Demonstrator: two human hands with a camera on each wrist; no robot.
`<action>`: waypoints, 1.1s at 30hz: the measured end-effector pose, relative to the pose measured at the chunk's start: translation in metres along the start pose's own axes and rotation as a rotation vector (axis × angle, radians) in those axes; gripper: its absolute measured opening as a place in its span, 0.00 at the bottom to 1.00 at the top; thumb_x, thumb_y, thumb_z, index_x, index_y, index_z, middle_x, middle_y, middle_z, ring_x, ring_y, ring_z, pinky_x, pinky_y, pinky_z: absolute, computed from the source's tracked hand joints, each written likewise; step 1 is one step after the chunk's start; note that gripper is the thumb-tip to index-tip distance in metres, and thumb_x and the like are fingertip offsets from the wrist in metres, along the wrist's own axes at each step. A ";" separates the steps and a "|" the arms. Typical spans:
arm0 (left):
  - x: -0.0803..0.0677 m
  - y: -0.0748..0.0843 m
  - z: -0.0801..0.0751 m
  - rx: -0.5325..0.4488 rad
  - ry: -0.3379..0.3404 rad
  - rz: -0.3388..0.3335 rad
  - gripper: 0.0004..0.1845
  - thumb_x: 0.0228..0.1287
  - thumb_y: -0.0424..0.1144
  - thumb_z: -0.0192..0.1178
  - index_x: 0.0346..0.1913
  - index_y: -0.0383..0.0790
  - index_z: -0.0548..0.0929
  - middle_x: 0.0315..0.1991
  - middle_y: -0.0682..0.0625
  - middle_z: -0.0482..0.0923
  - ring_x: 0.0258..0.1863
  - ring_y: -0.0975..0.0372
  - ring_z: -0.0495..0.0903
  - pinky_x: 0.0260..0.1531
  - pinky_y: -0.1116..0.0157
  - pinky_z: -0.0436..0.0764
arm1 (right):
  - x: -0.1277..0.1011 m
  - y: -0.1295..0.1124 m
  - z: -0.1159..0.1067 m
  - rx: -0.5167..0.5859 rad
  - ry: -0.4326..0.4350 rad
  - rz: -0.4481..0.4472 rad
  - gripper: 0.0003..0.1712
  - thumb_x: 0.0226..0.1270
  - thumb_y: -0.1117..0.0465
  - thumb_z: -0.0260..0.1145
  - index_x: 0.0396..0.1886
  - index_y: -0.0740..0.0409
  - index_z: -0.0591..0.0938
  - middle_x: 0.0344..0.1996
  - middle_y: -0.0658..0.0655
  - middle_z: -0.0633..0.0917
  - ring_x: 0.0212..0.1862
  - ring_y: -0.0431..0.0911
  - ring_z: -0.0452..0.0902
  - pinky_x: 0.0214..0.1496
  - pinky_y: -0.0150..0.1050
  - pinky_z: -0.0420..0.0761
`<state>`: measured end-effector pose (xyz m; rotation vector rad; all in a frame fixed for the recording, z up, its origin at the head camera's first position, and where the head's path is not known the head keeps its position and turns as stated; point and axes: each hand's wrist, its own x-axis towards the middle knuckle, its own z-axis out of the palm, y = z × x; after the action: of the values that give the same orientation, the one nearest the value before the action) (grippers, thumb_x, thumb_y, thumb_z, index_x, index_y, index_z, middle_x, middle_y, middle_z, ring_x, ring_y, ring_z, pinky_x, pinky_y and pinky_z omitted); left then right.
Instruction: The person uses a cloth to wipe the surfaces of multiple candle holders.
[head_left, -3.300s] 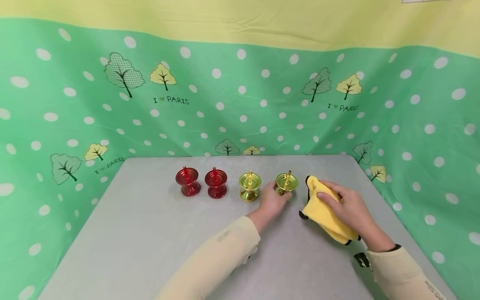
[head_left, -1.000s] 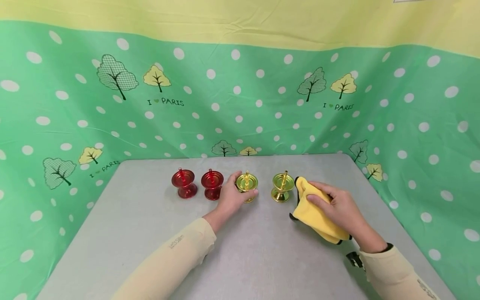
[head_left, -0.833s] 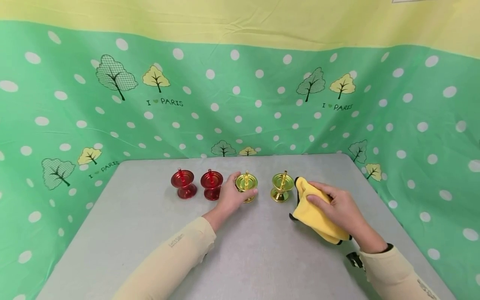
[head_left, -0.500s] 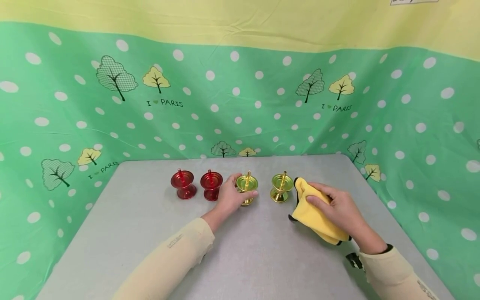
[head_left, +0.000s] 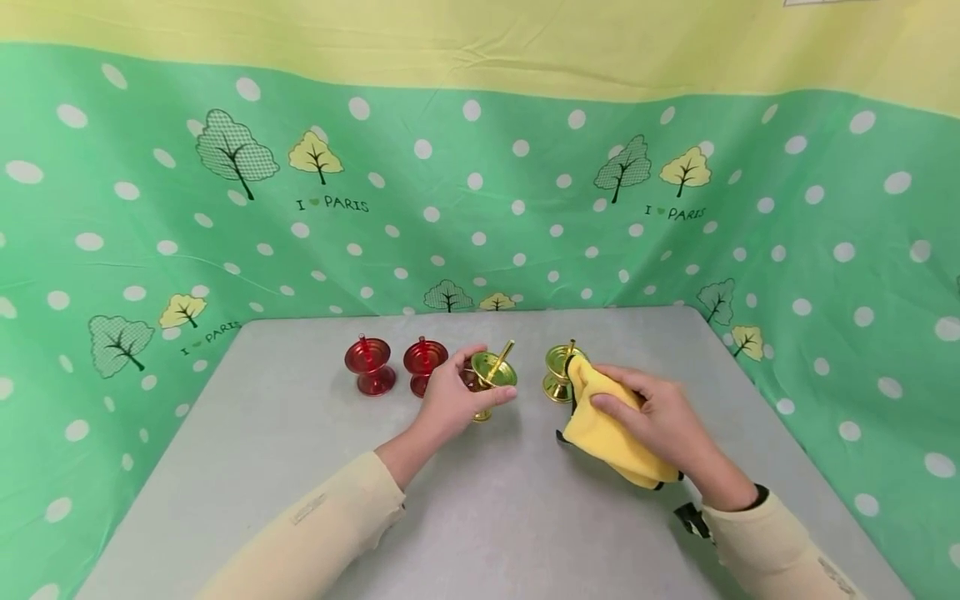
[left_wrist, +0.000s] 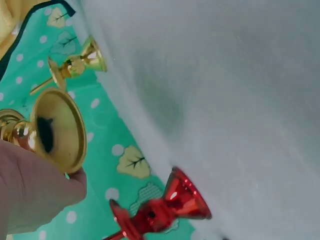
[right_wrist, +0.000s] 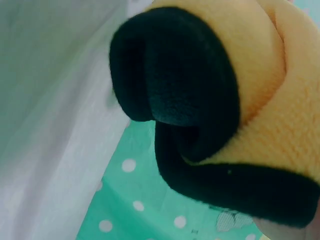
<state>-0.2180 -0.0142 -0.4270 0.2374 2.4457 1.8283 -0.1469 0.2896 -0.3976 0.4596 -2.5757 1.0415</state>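
Observation:
My left hand [head_left: 444,402] grips a gold candle holder [head_left: 491,375] with a thin upright stick, tilted and raised off the table. The left wrist view shows the hollow underside of that gold candle holder [left_wrist: 62,131]. A yellow cloth with black edging [head_left: 609,442] is pinched in my right hand [head_left: 663,421]; in the right wrist view the cloth [right_wrist: 265,95] hides most of the hand. Just left of the cloth a second gold candle holder [head_left: 557,388] stands upright, partly covered by it in the head view.
Two red candle holders [head_left: 373,380] stand upright on the grey table [head_left: 480,517], left of my left hand; the nearer one [head_left: 424,358] is close to its fingers. A green dotted curtain [head_left: 480,208] hangs behind and beside the table.
Earlier my left hand went from the right gold candle holder to the left one; now it has lifted and tilted that one. My right hand has brought the cloth slightly leftward.

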 end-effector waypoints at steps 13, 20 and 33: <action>-0.018 0.015 -0.008 0.175 0.005 0.001 0.47 0.47 0.54 0.87 0.71 0.42 0.81 0.51 0.49 0.87 0.49 0.59 0.85 0.51 0.57 0.87 | 0.001 -0.031 0.038 -0.482 0.326 -0.642 0.23 0.83 0.41 0.60 0.62 0.48 0.89 0.33 0.55 0.90 0.30 0.51 0.86 0.29 0.48 0.85; -0.026 0.016 -0.010 0.142 -0.008 0.022 0.46 0.47 0.54 0.87 0.71 0.43 0.81 0.52 0.50 0.88 0.49 0.60 0.86 0.50 0.58 0.88 | 0.001 -0.039 0.054 -0.518 0.401 -0.674 0.21 0.84 0.43 0.60 0.62 0.47 0.89 0.35 0.55 0.89 0.29 0.51 0.85 0.29 0.48 0.84; -0.034 0.020 -0.013 0.272 -0.017 0.057 0.48 0.46 0.56 0.87 0.69 0.38 0.82 0.51 0.48 0.89 0.47 0.60 0.85 0.48 0.59 0.87 | 0.005 -0.040 0.063 -0.560 0.449 -0.748 0.19 0.83 0.47 0.62 0.61 0.49 0.89 0.35 0.55 0.89 0.27 0.50 0.82 0.27 0.45 0.82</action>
<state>-0.1854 -0.0270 -0.4055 0.3412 2.6970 1.5007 -0.1462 0.2161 -0.4140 0.8213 -1.9029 0.1259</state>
